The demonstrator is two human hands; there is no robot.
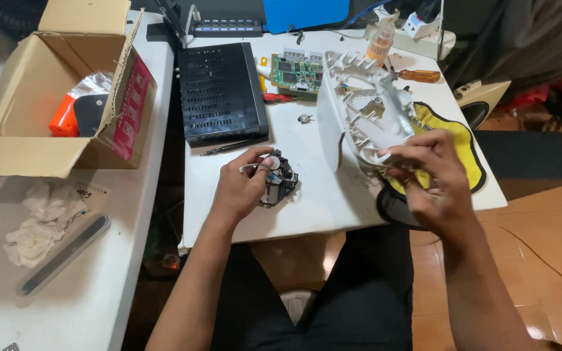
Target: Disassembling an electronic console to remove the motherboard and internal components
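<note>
A small dark mechanism (pixel 277 185), a cluster of black parts with thin wires and a pale round piece on top, sits on the white table (pixel 320 201) close to its near edge. The left hand (pixel 245 185) rests over it, thumb and forefinger pinched on the wires and the pale round piece, which seems to steady the mechanism flat on the table. To the right, a large white plastic shell (pixel 359 114) lies inner side up, its ribs and posts showing, and stretches from the middle of the table toward the far side. The right hand (pixel 432 179) is at the near end of this shell, fingers curled around its edge; the hand is blurred, so I cannot tell how firmly it grips or whether it pinches something small there. Under the shell's near end lies a yellow and black cloth (pixel 453 140), probably as padding.

Farther out, a black perforated box (pixel 221 91) lies beside a green circuit board (pixel 296 73), with an orange-handled screwdriver (pixel 417 75) and a small bottle (pixel 381 43) near the far right corner. On the neighbouring table at the left stand an open cardboard box (pixel 47 97) and crumpled tissue (pixel 37 224).
</note>
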